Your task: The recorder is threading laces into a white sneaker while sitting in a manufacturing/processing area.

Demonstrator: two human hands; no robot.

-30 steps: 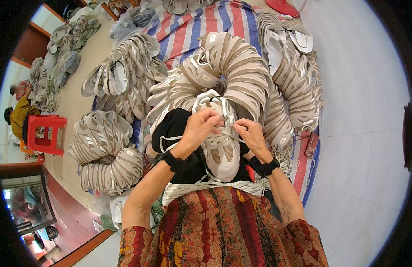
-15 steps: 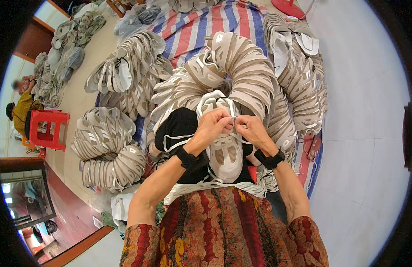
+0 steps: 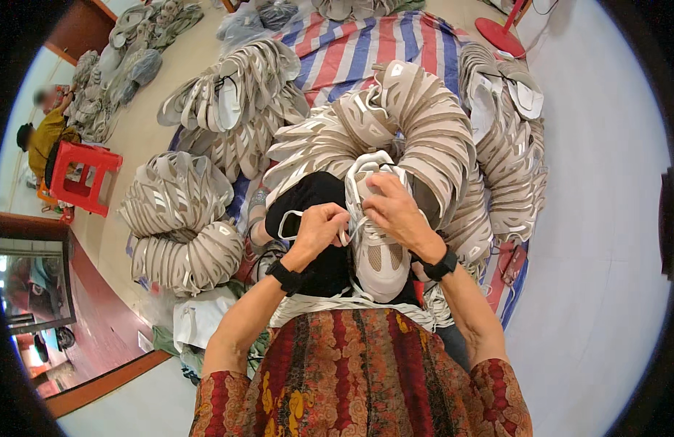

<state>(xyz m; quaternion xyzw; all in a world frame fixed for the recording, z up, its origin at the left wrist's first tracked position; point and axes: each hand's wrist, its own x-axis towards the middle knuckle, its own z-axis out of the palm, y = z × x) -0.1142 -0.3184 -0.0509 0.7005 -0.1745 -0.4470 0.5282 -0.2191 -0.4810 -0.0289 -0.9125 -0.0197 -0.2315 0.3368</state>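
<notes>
A beige and white shoe upper lies in my lap, toe towards me, with white lacing across its front. Beside it my left hand is closed on a white shoelace, which runs from my fingers to the upper. A loop of lace stands out on the far side of that hand. Over the upper's lacing area, my right hand bends its fingers and thumb against the eyelet edge; whether lace is pinched there I cannot make out. Black cloth covers my lap under the upper.
A ring of stacked uppers stands just beyond my lap. More bundles lie left and right on a striped sheet. White laces lie across my waist. At far left are a red stool and a person.
My hands were together over the upper's middle. My left hand has drawn back to the left with the lace, while my right hand has turned over and lies farther up the lacing.
</notes>
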